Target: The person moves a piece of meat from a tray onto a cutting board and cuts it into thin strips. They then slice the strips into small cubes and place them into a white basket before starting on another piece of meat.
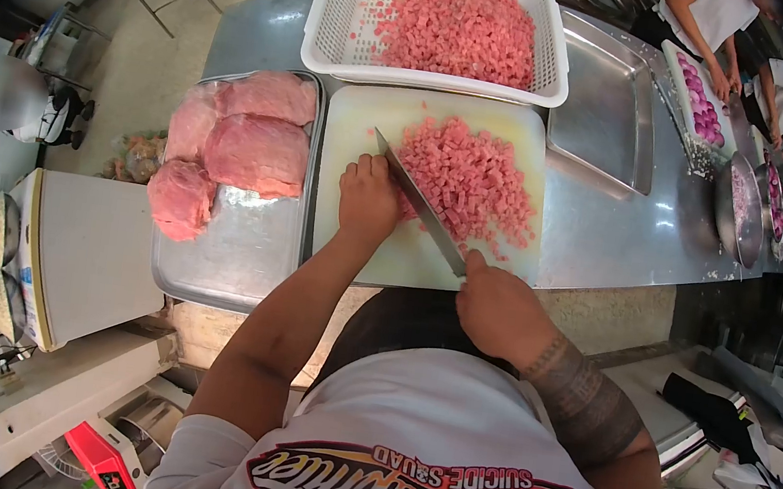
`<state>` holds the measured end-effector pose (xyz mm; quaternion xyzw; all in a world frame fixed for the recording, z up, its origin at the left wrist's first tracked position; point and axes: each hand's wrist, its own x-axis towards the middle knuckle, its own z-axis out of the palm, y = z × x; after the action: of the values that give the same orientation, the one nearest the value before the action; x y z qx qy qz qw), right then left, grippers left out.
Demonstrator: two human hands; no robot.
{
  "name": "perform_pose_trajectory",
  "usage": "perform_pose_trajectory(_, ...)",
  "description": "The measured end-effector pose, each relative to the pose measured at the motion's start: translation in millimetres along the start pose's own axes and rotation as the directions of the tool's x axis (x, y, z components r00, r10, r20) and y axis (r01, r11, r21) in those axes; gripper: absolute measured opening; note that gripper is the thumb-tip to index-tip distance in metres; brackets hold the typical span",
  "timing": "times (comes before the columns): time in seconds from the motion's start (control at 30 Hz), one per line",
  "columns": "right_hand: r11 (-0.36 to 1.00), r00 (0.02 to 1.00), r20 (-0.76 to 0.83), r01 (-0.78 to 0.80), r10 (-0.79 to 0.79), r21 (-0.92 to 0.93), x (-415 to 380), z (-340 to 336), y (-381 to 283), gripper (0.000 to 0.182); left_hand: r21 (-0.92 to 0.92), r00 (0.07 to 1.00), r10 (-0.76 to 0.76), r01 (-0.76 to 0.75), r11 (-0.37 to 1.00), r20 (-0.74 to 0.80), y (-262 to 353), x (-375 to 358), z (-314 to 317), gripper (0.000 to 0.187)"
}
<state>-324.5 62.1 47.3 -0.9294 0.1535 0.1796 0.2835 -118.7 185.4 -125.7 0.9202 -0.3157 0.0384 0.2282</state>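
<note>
Knife [427, 212] slants diagonally along the diced meat [474, 172] on your cutting board [354, 108], tip forward-left; your right hand [501, 307] clamps its near end. Your left hand [367, 201] curls beside it, its grip unclear.

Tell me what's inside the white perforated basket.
The white perforated basket holds a heap of small pink meat cubes, with bare perforated floor showing at the left. Whatever lies beneath the heap is covered.

my white shirt [448, 418] — upside down from here — reads "suicide squad" in red, above stylised "team graphitee"-like lettering, partly unclear.
</note>
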Motion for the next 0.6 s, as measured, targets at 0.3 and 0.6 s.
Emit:
perform_pose_trajectory(0.3,0.998,0.983,-0.18,0.039,-0.029,0.051,103,50,6,0.028,-0.121,1.0,0.024,-0.025,0.992,-0.011,-8,2,-5,0.018)
perform_pose_trajectory(0.6,1.0,0.998,-0.058,-0.022,0.022,-0.002,9,14,-14,0.03,-0.087,0.998,0.062,-0.061,0.994,0.008,-13,-3,-3,0.022)
